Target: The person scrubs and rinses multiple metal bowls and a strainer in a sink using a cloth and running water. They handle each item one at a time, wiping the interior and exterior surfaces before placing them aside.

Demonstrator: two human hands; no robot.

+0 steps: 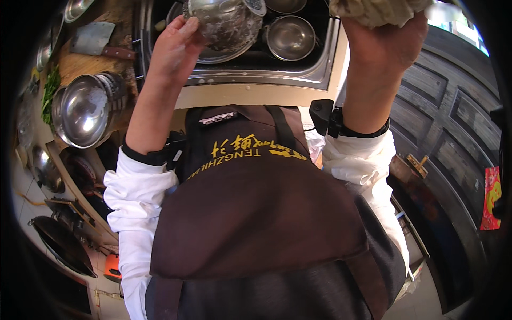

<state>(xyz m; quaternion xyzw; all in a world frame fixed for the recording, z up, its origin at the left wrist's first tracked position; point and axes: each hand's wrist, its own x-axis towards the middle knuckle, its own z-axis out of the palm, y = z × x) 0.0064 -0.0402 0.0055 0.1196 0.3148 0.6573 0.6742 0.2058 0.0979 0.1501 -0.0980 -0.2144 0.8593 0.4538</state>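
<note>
My left hand [180, 44] grips the rim of a wet metal bowl [230, 24] with whitish suds on it, tilted over the sink [256, 78]. Beneath that bowl, the edge of a larger metal vessel [228, 56] shows in the sink. Another small metal bowl [291, 38] sits in the sink to the right, and part of one more lies above it. My right hand [386, 38] is raised at the top right beside a crumpled, pale cloth [380, 12]; its fingers are hidden, so its hold on the cloth cannot be made out.
On the wooden board at left lie a cleaver [94, 39], stacked metal bowls [85, 110] and green leafy vegetables [51, 94]. A wok [62, 244] is at lower left, with an orange object [113, 267] near it. Dark panelled doors [440, 100] stand at right.
</note>
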